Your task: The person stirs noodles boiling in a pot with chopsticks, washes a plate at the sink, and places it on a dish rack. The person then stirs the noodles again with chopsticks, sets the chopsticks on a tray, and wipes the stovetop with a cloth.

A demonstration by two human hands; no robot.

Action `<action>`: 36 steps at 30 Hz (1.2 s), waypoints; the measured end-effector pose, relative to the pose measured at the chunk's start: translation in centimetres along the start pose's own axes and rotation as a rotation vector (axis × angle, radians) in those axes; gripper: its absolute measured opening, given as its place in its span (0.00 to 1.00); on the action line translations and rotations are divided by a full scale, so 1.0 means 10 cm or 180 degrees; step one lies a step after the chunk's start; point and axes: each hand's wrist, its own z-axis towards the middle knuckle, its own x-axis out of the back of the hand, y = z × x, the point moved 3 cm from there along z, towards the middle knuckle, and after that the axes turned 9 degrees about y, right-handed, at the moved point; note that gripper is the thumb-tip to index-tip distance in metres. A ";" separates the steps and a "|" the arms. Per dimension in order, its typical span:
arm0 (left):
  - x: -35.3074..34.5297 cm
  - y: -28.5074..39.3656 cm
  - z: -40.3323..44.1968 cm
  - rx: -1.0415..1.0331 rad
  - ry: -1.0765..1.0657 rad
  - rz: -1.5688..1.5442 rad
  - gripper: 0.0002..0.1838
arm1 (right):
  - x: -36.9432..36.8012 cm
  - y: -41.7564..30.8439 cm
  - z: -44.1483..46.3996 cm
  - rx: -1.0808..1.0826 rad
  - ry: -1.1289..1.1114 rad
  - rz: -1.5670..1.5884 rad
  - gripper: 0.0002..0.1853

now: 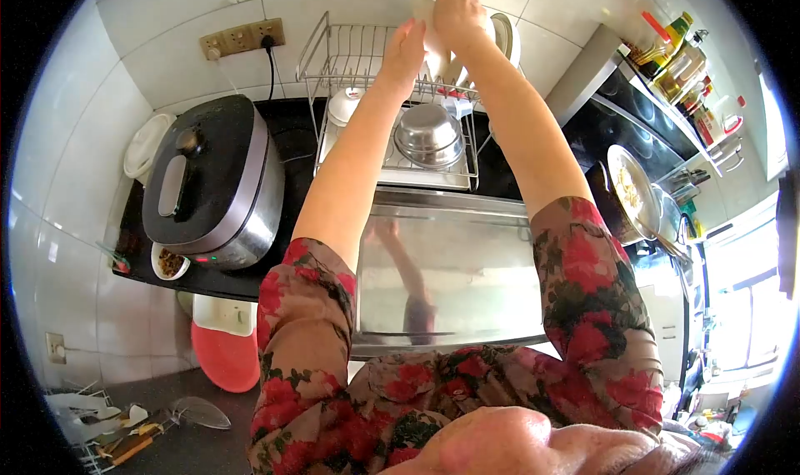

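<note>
The left hand is part-open beside a pale item; the right hand curls, its hold unclear. Open wirework of the dish rack spreads leftward.

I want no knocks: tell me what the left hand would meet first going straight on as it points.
The left hand would likely meet the pale object beside the right hand first; depth is unclear, and they may be touching.

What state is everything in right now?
Black-and-silver boxy cooker: lid shut, red light lit
Black plastic plug: plugged in
Silver wire dish rack: partly loaded
Silver round metal bowls: stacked
Small white bowl: holding brown food
Left hand: raised, grip unclear
Right hand: raised, grip unclear
</note>
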 end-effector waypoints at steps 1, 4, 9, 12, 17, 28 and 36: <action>0.00 -0.01 0.03 0.0005 -0.0007 -0.0003 0.28 | 0.05 0.02 -0.01 -0.0222 0.0249 0.0120 0.10; -0.06 0.01 0.12 0.0086 -0.0063 -0.0597 0.25 | 0.04 0.00 0.08 -0.0255 -0.0514 0.0008 0.18; -0.21 0.28 0.02 0.0016 -0.0085 -0.0170 0.25 | -0.05 0.09 -0.05 0.0003 -0.1144 -0.0124 0.20; -0.21 0.23 0.03 0.0331 0.0106 -0.0376 0.30 | -0.08 0.14 -0.13 -0.0421 -0.1176 -0.0074 0.18; -0.02 0.08 -0.07 0.0168 -0.0120 -0.0498 0.38 | 0.48 0.20 -0.32 -0.0305 -0.0457 0.0429 0.12; 0.13 0.45 -1.26 0.0323 0.1417 -0.0842 0.21 | 2.20 0.83 -2.60 -0.0698 -0.1252 0.2599 0.15; -0.65 0.49 -2.84 0.1108 0.0439 -0.0196 0.24 | 3.31 2.24 -3.99 -0.1587 -0.1712 0.2087 0.12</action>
